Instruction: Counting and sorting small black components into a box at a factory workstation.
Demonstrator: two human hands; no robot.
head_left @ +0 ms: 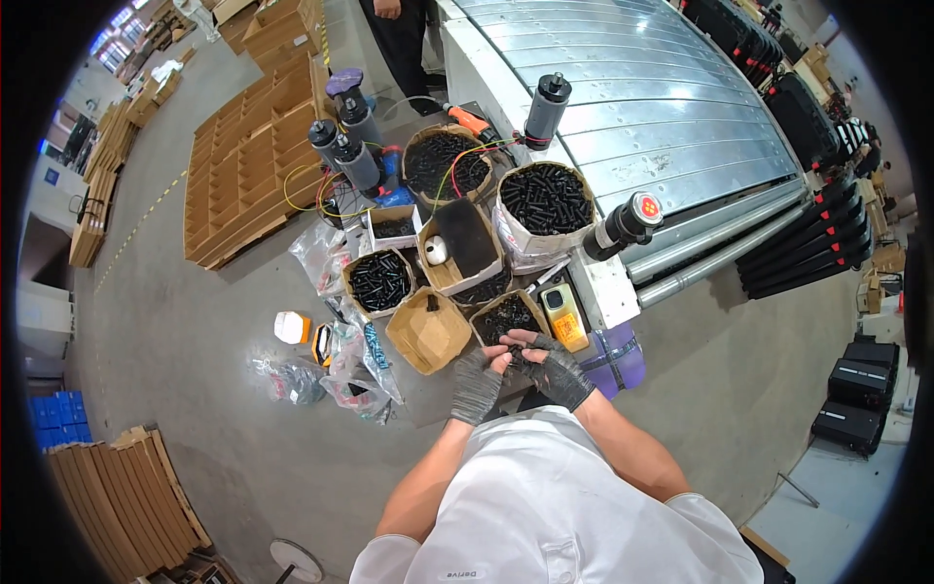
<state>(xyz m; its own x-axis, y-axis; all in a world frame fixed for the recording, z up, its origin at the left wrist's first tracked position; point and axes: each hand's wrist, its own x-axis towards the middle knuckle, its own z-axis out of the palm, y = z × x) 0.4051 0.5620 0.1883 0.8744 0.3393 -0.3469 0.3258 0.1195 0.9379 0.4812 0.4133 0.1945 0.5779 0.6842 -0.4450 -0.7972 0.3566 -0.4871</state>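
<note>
My left hand (477, 385) and my right hand (558, 374) meet over the near edge of a small carton (478, 324) of small black parts (509, 318). Both wear dark grey gloves with bare fingertips. The fingers of both are closed in a pinch around a small black part (517, 356), too small to make out exactly. Just left of my hands is a nearly bare carton (425, 336) with one black piece (432, 304) in it. A phone in a yellowish case (563, 313) lies right of my right hand.
Farther off stand cartons of black cylindrical pieces (378, 281), (545, 199), an electric screwdriver (470, 121) and upright motor-like cylinders (548, 109). A metal roller conveyor (623, 78) runs at the right. Plastic bags (355, 375) lie left; another person (397, 39) stands behind.
</note>
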